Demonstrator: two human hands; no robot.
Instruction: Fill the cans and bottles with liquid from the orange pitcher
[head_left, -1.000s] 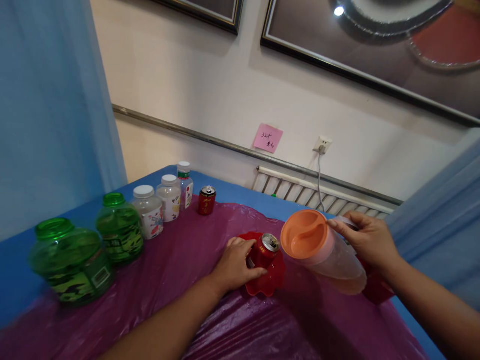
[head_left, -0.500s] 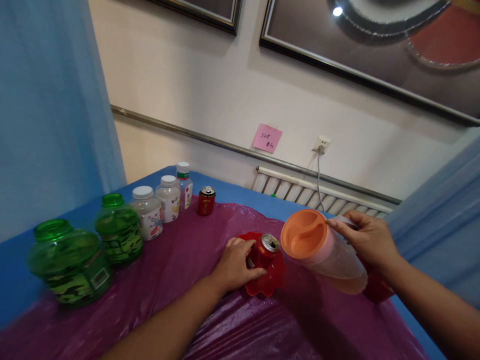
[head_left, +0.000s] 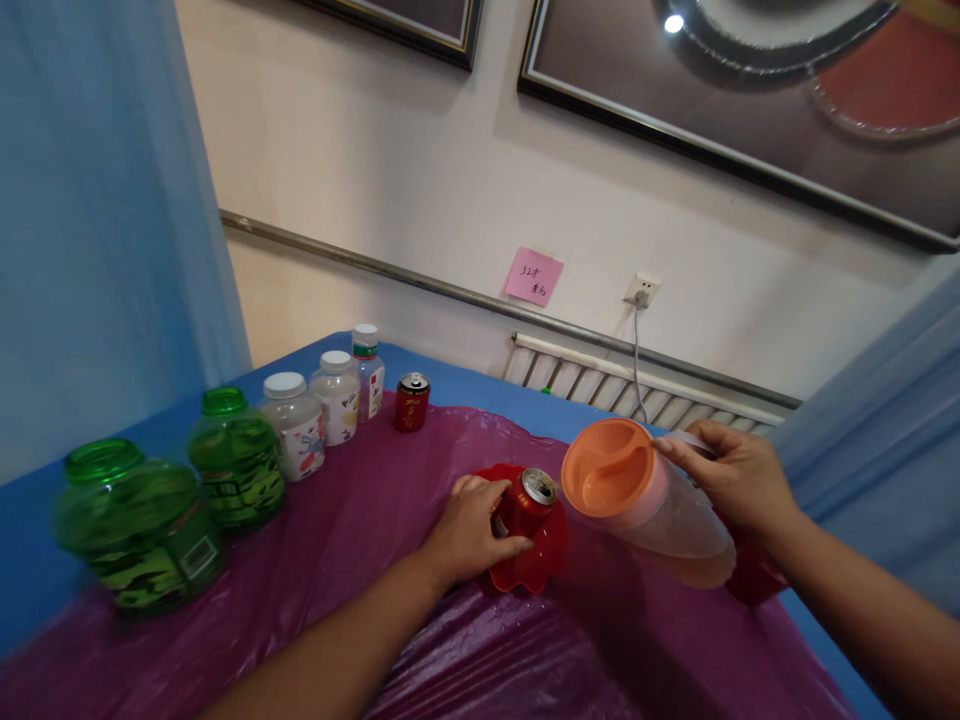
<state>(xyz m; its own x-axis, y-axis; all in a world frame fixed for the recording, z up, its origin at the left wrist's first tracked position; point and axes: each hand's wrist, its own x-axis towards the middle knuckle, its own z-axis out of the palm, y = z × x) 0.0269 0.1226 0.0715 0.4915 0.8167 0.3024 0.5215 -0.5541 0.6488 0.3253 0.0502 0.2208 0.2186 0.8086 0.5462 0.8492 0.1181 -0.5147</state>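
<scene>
My left hand [head_left: 472,530] grips a red drink can [head_left: 523,508] from its left side, thumb in front and fingers behind. The can leans slightly to the right, its opened silver top facing up, in a red scalloped dish [head_left: 536,560]. My right hand [head_left: 739,475] is closed around the handle of a clear plastic pitcher [head_left: 675,535] with an orange lid [head_left: 609,468]. The pitcher is tipped to the left, its lid close to the can's top, and liquid lies along its lower side. No stream between pitcher and can can be made out.
A second red can [head_left: 412,402] stands farther back. To its left are a slim bottle [head_left: 370,375], two white-capped jars [head_left: 300,430] and two green jars [head_left: 139,525]. A red object [head_left: 756,575] sits behind the pitcher. Purple plastic sheeting [head_left: 352,560] covers the blue table [head_left: 300,365].
Almost nothing differs. Both hands, the can and the tilted pitcher hold their places; the whole view has shifted only very slightly.
</scene>
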